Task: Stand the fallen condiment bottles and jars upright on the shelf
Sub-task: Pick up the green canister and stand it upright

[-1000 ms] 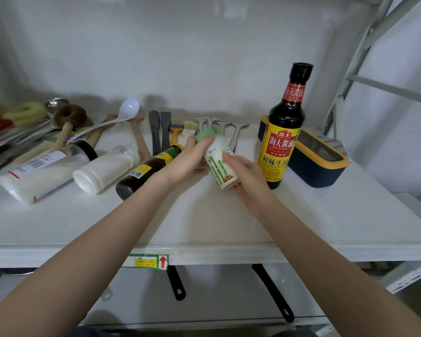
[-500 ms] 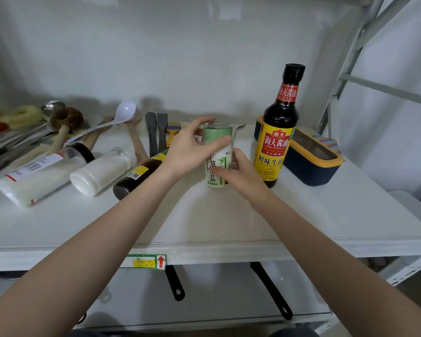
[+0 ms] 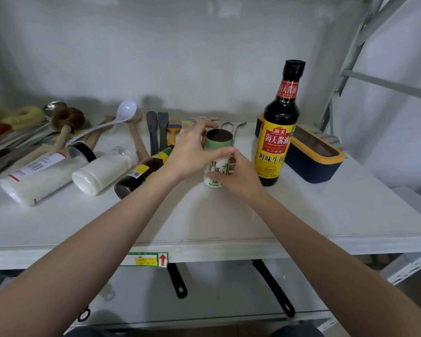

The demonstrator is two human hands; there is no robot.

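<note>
The small green-capped salt jar (image 3: 218, 161) is being held upright on the white shelf (image 3: 326, 215), its base resting on the shelf surface just left of the tall soy sauce bottle (image 3: 277, 132), which is standing upright. The jar is being gripped by both hands: the left hand (image 3: 192, 152) is being wrapped around its upper part, with the thumb across the front below the cap and a finger curled over the far side of the lid, while the right hand (image 3: 236, 173) is being closed around the lower part of the jar from the right, fingertips pressed on the label. Three containers are lying on their sides to the left: a dark bottle with a yellow label (image 3: 141, 171), partly hidden behind the left forearm, a clear jar of white powder (image 3: 105, 169) just beside it, and a larger white-filled bottle with a black cap (image 3: 44, 173) farther left. A navy and yellow box (image 3: 311, 154) is sitting behind and to the right of the soy sauce bottle. Spatulas, spoons and brushes (image 3: 156, 132) are lying along the back of the shelf. Black pan handles (image 3: 178, 280) are showing on the level below.
</note>
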